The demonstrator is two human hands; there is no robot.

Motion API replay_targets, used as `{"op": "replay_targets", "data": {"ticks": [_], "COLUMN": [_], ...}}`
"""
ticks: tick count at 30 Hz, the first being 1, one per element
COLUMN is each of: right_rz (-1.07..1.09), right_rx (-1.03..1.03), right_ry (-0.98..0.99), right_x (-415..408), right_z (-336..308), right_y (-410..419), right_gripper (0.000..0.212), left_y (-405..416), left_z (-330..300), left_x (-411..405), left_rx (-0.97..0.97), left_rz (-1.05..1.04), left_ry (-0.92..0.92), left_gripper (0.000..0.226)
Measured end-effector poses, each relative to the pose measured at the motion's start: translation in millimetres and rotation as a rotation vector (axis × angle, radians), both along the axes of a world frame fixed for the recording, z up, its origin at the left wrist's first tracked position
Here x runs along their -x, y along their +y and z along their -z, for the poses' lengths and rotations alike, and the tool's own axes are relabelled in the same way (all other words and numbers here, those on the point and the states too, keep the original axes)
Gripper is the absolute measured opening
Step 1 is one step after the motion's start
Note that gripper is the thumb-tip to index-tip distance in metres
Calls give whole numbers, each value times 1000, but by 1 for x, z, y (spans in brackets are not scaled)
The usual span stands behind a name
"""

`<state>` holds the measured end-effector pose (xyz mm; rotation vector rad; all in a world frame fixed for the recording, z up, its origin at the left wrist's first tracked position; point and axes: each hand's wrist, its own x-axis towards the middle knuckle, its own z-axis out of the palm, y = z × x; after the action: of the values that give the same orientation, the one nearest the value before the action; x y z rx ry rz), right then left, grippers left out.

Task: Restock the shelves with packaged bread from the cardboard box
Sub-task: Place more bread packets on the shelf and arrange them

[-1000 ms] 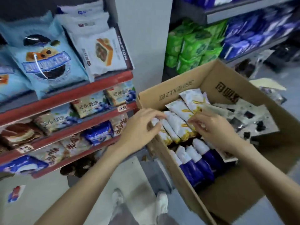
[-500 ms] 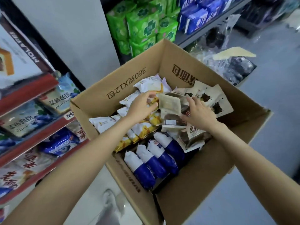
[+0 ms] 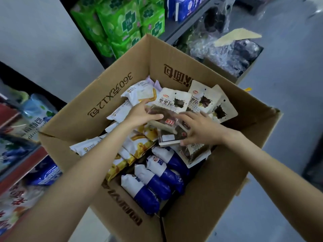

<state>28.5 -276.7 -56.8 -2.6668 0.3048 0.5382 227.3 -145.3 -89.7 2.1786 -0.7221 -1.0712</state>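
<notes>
At the far left the shelves (image 3: 21, 154) run off the edge, red-lipped tiers packed with blue and pale bread bags, blurred enough that the labels won't read. Next to them stands the open cardboard box (image 3: 122, 70), tilted toward the person so the stock inside faces up. Along its left side lie white and yellow bread packs (image 3: 138, 145), and toward the near wall a row of blue and white bread packs (image 3: 152, 186) lined up side by side, probably left sorted by kind so each sort goes out together.

The left hand (image 3: 139, 114) reaches in from that side, fingers curled around the edge of a dark bread packet (image 3: 167, 126) with a clear window, thumb over its top. The right hand (image 3: 201, 130) meets it from the other side, fingers spread and bent down over the same packet's lower corner, seemingly steadying it while the two hands gather it off the pile. More dark-printed packets (image 3: 208, 100) fan out just behind, against the far right of the box.

How many packets sit in the grip I can't tell; the hands cover the stack. Beyond the box, green packages (image 3: 122, 23) on a grey rack, and a clear plastic bag (image 3: 227, 49) of dark goods, contents unclear
</notes>
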Motion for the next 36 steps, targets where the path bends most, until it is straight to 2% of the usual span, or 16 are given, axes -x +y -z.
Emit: {"op": "replay_targets", "data": {"ticks": [2, 4, 6, 7, 9, 10, 12, 14, 18, 21, 25, 28, 30, 32, 34, 36], "right_rz": [6, 22, 6, 5, 50, 62, 45, 55, -22, -56, 159, 253, 212, 155, 125, 166], "right_rx": [-14, 18, 152, 218, 236, 203, 135, 105, 188, 140, -129, -226, -283, -332, -264, -135], "right_ry": [57, 121, 139, 124, 67, 25, -61, -107, -176, -306, -432, -394, -322, -277, -280, -417], "right_x": [9, 14, 15, 14, 15, 15, 19, 23, 29, 28, 13, -1, -9, -14, -18, -25], "right_z": [-7, -11, -13, -14, -17, -18, -20, -22, -30, -48, -76, -83, -83, -81, -79, -83], "right_y": [-10, -19, -24, -25, -23, -20, -13, -4, 13, 35, 57, 69, 77, 85, 92, 100], "right_gripper": [90, 83, 60, 46, 23, 18, 16, 16, 18, 18, 10, 18, 16, 24, 15, 16], "left_y": [11, 20, 26, 27, 28, 27, 26, 27, 38, 52, 86, 106, 113, 122, 136, 151], "left_z": [1, 0, 0, 0, -3, -8, -13, -14, -14, -22, -35, -39, -45, -54, -67, -82], "left_x": [-2, -3, -3, -2, 2, 7, 14, 19, 23, 22, 12, 15, 21, 24, 26, 26], "left_rx": [47, 42, 32, 46, 85, 91, 114, 163, 235, 274, 392, 407, 409, 407, 414, 412], "left_rz": [38, 74, 113, 143, 158, 127, 35, -37, -94, -147, -267, -308, -364, -426, -460, -474], "left_ry": [80, 135, 169, 189, 185, 145, -4, -86, -37, -19, -218, -305, -329, -415, -540, -713], "left_gripper": [78, 81, 99, 100, 93, 86, 64, 55, 43, 27, 5, 7, 8, 8, 13, 23]}}
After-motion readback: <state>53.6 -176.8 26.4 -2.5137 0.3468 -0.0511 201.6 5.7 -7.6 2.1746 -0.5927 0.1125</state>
